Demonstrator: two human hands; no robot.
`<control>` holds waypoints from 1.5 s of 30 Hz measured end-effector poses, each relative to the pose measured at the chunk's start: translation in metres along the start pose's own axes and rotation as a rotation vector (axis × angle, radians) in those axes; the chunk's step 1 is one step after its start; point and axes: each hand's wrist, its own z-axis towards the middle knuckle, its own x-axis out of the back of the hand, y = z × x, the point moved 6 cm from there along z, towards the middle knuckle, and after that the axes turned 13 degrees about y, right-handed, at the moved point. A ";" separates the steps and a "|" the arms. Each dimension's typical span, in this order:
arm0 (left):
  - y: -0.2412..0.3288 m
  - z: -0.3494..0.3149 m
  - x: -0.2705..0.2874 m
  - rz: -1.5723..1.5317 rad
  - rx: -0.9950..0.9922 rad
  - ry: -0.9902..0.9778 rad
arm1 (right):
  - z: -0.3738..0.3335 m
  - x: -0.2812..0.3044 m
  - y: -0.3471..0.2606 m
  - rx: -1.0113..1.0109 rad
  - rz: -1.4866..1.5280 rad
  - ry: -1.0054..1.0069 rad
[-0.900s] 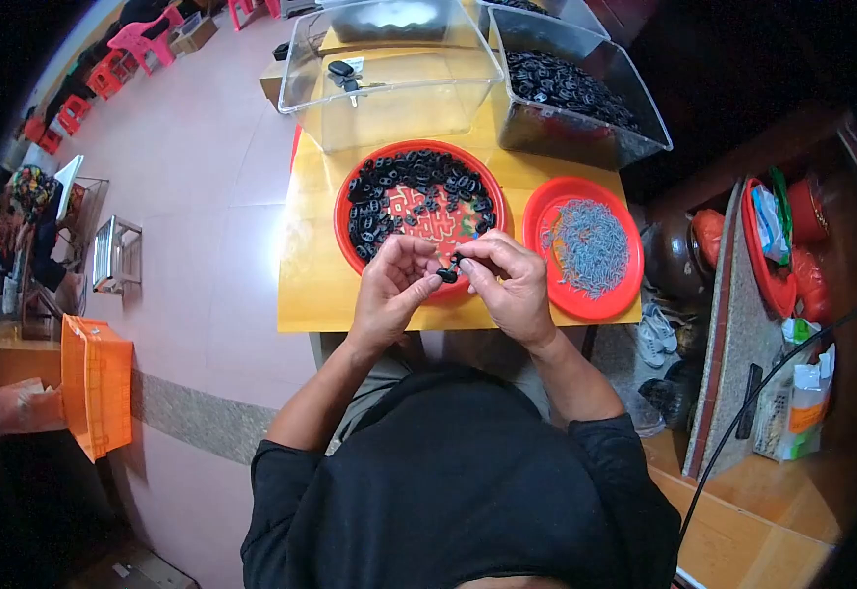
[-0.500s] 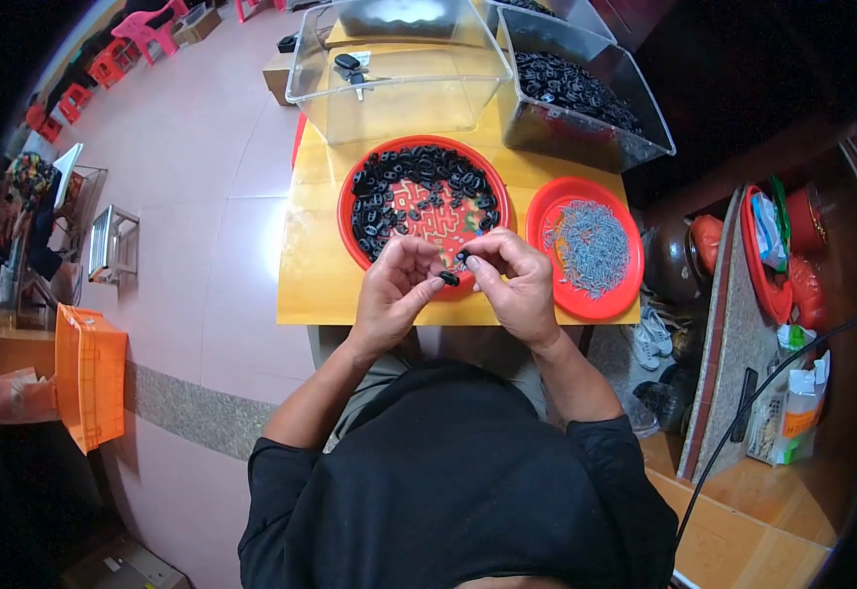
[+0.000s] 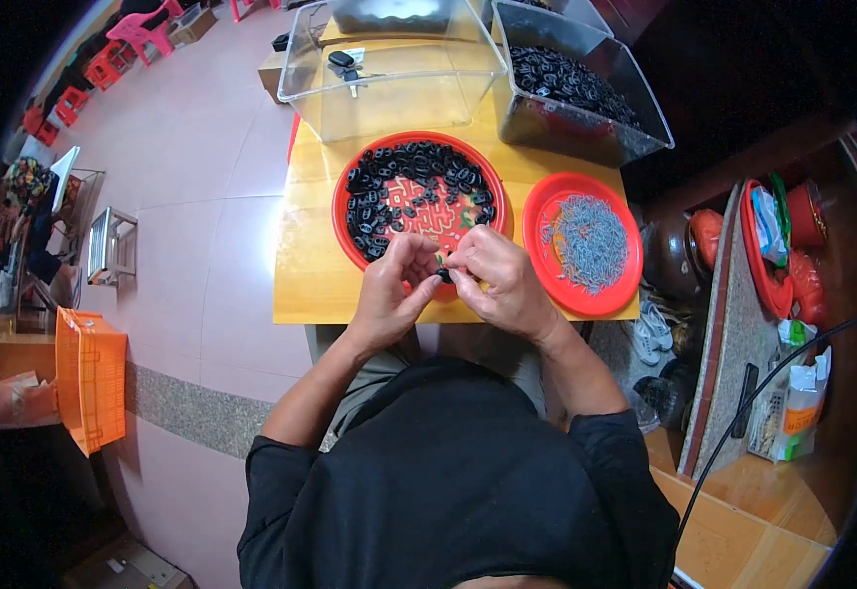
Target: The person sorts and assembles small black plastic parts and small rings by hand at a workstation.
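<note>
1. Left hand (image 3: pixel 389 290), at the near rim of the red tray (image 3: pixel 433 221): thumb and fingers pinch a small black piece (image 3: pixel 444 276), likely held steady for the other hand.
2. Right hand (image 3: pixel 502 280), same rim: thumb and fingertips bunched against the piece; can't tell what, if anything, they pinch. Spot probably chosen so drops land in the tray.
3. Change vs. the frame just before: fingertips then stand apart, right hand showing its own dark bit; now they meet at the piece, right hand's back turned up more, bit hidden.
4. Tray: black parts (image 3: pixel 374 211) banked along its far and left sides, presumably leaving a working gap nearest the person.
5. Right of tray: red plate (image 3: pixel 600 302) of thin grey metal pieces (image 3: pixel 593 245), likely kept apart for easy right-hand pickup.
6. Beyond tray: clear bin (image 3: pixel 389 113) with keys (image 3: pixel 345 67) showing; to its far right, second bin (image 3: pixel 566 137) of black parts, apparently bulk stock.
</note>
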 end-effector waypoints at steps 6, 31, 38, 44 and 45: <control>0.009 0.002 -0.002 0.171 -0.127 0.007 | -0.001 -0.004 0.001 0.099 -0.113 -0.084; -0.019 0.007 0.009 -0.148 0.096 0.047 | 0.003 -0.003 0.044 -0.031 -0.105 0.095; -0.016 0.004 0.004 -0.333 0.144 0.023 | 0.003 -0.001 0.030 -0.268 0.152 0.170; -0.008 0.002 -0.001 -0.337 0.148 0.010 | -0.013 -0.007 0.034 -0.524 0.462 0.073; -0.008 0.001 -0.001 -0.337 0.150 0.010 | -0.014 -0.007 0.033 -0.525 0.461 0.073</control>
